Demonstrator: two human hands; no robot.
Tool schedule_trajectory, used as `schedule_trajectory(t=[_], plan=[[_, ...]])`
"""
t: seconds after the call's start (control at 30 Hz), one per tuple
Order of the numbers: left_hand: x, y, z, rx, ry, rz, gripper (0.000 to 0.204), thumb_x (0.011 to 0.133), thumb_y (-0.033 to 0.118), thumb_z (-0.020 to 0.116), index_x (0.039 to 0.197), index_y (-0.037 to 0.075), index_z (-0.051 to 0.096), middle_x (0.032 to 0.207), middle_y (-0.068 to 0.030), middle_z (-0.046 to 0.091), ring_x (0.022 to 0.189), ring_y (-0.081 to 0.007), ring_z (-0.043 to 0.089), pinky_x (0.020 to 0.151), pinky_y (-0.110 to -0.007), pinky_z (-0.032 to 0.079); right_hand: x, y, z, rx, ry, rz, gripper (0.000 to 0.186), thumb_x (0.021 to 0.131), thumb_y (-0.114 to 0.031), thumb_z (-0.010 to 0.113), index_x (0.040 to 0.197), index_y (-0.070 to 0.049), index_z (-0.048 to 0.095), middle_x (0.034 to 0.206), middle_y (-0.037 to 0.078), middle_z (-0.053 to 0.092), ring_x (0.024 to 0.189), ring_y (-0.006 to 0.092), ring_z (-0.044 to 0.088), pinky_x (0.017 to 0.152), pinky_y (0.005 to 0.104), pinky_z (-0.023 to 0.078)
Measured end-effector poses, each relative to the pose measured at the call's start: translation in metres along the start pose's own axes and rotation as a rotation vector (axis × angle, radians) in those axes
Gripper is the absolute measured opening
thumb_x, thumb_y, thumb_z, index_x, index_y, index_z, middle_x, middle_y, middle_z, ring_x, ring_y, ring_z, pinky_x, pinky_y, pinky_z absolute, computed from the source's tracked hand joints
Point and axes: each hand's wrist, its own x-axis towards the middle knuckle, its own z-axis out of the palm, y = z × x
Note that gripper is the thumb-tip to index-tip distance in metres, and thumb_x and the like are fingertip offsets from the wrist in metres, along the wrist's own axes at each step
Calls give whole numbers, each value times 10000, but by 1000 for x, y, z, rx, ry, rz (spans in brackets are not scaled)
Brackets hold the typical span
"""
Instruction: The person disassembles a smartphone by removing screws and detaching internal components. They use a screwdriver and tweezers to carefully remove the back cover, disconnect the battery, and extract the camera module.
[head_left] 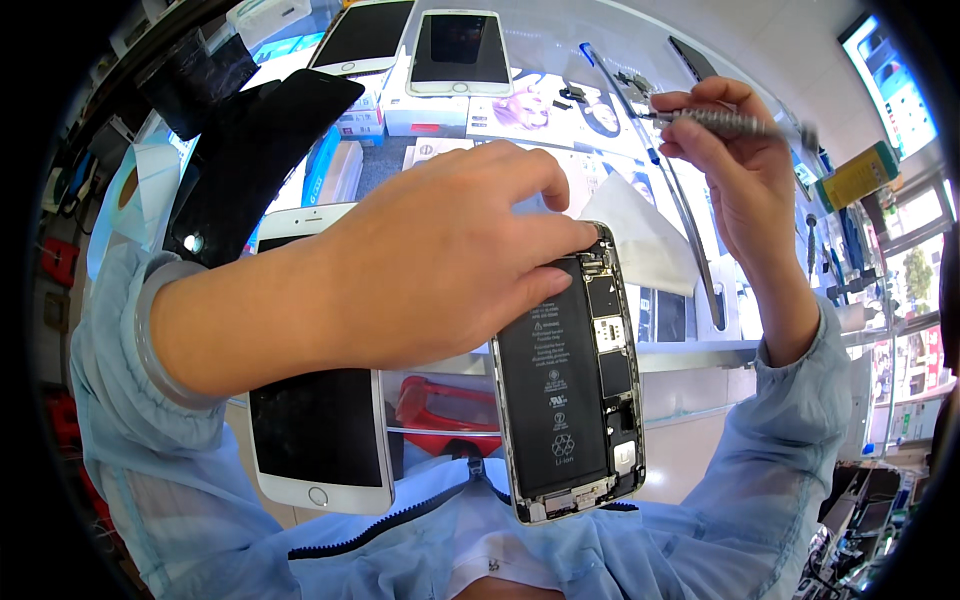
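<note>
An opened smartphone (552, 400) lies tilted below my left hand, its black battery, circuit board and metal parts exposed. My left hand (450, 240) reaches across from the left, with fingers closed on the phone's upper end and the thumb over the battery. Whether a small part sits between those fingertips is hidden. My right hand (735, 165) is raised at the right, gripping a grey screwdriver (725, 122) between thumb and fingers. Its thin tip points left, apart from the phone. Beside the opened phone, a white-framed phone screen (318, 440) lies partly under my left forearm.
Two white phones (460, 60) (365, 38) rest on boxes at the back. Black screen panels (260, 150) lean at the left. A blue pen (620, 100), metal tweezers (695, 235) and a white cloth (640, 235) occupy the lit counter. Something red (445, 405) shows below its edge.
</note>
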Motion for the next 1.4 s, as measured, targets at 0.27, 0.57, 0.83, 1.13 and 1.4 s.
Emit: schedule_trajectory(t=[0.27, 0.57, 0.83, 1.13, 1.4], plan=[[0, 0, 2, -3, -4, -3, 396, 775, 106, 671, 1162, 57, 600, 1103, -135, 523, 1063, -333, 504, 904, -415, 425, 20, 16, -30, -401, 91, -338, 315, 919, -153, 603, 1185, -18, 500, 851, 70, 654, 815, 124, 648, 696, 234, 520], [0, 0, 3, -1, 16, 16, 412, 767, 106, 678, 1167, 48, 595, 1098, -133, 520, 1039, -328, 507, 885, -411, 428, 19, 26, -14, -457, 53, -246, 299, 894, -162, 641, 1139, -37, 526, 835, 58, 660, 765, 100, 640, 680, 214, 515], [1, 0, 3, 9, 7, 16, 418, 765, 105, 680, 1169, 48, 591, 1095, -134, 520, 1023, -323, 513, 874, -405, 430, 18, 27, -13, -488, 40, -211, 285, 884, -172, 655, 1107, -47, 528, 821, 56, 659, 733, 100, 634, 665, 214, 505], [0, 0, 3, 13, 9, 20, 429, 762, 112, 685, 1176, 54, 589, 1097, -134, 517, 1024, -323, 513, 873, -405, 431, 15, 16, -8, -310, 7, -236, 264, 903, -97, 606, 1128, -24, 491, 888, 93, 665, 785, 110, 617, 720, 228, 497], [0, -1, 3, 24, -7, 9, 433, 760, 127, 692, 1172, 47, 588, 1097, -137, 513, 1022, -315, 515, 868, -402, 432, -6, -9, 6, -43, -280, -325, 211, 920, 4, 473, 1082, -53, 351, 1038, 231, 588, 894, 193, 576, 776, 291, 463]])
